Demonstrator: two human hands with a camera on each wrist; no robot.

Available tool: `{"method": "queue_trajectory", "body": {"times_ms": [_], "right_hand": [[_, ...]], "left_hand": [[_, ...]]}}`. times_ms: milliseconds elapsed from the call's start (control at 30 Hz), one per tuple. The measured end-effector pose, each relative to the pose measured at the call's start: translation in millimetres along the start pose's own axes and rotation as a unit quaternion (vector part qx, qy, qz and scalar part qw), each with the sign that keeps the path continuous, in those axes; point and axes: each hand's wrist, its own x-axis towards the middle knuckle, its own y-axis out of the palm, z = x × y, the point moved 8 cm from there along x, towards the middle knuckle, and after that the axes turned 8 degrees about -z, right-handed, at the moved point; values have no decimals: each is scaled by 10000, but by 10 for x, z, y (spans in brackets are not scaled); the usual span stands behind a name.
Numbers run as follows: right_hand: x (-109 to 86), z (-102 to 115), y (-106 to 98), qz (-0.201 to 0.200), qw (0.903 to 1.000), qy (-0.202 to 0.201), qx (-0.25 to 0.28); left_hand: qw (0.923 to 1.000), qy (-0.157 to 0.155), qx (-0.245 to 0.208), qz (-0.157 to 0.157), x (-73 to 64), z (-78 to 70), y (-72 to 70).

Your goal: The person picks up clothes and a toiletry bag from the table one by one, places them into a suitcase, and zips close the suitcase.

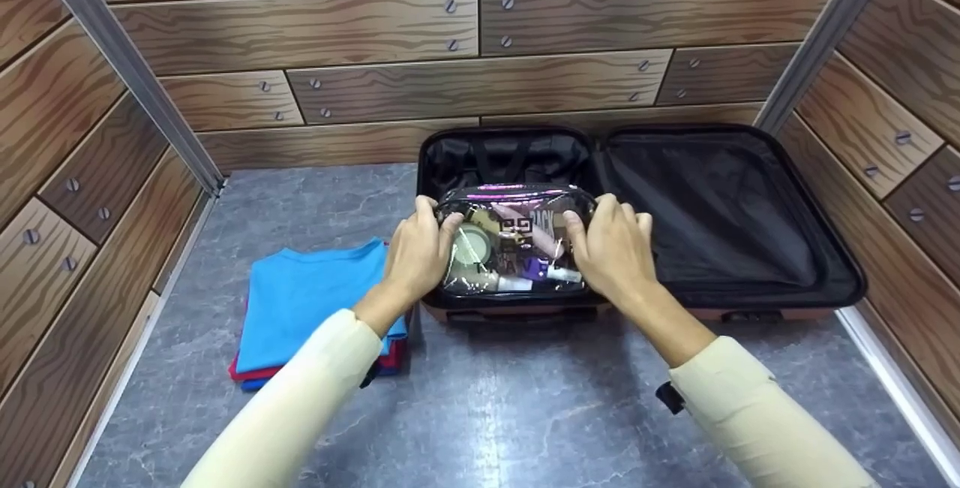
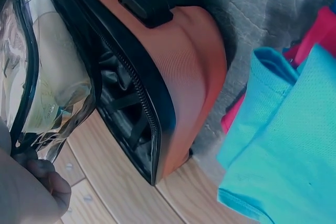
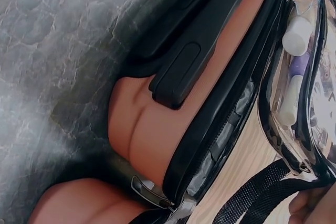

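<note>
A transparent toiletry bag (image 1: 517,240) with black edging hangs upright between both hands, over the left half of an open suitcase (image 1: 510,315). Through its clear wall show a round pale green container, a pink tube and small white-capped bottles. My left hand (image 1: 421,248) grips the bag's left end, thumb on the front face. At the opposite end my right hand (image 1: 616,248) grips it the same way. In the right wrist view a black strap (image 3: 252,192) loops beside that hand. The left wrist view has the bag (image 2: 58,61) tilted at the orange suitcase's edge (image 2: 184,82).
A folded stack of clothes, a light blue shirt (image 1: 311,300) on top with red and darker blue below, lies left of the suitcase. The suitcase's right half (image 1: 720,210) lies open with a black lining. Wood-patterned walls (image 1: 480,22) enclose the grey marbled floor (image 1: 480,428).
</note>
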Motion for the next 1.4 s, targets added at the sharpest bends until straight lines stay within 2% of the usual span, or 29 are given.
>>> {"method": "queue_trajectory", "body": {"times_ms": [200, 433, 933, 1200, 1400], "right_hand": [[129, -42, 76, 138, 9999, 24, -95], [303, -114, 179, 336, 9991, 138, -203], [598, -233, 609, 1159, 9918, 359, -394], [739, -258, 864, 1267, 9909, 323, -334], [839, -323, 1014, 1487, 9875, 438, -279]], "left_hand": [[9997, -189, 116, 121, 123, 40, 87], [9971, -537, 62, 544, 310, 73, 218], [9950, -624, -135, 766, 565, 342, 458], [9917, -823, -96, 978, 697, 542, 608], [9899, -894, 22, 1102, 834, 626, 735]]}}
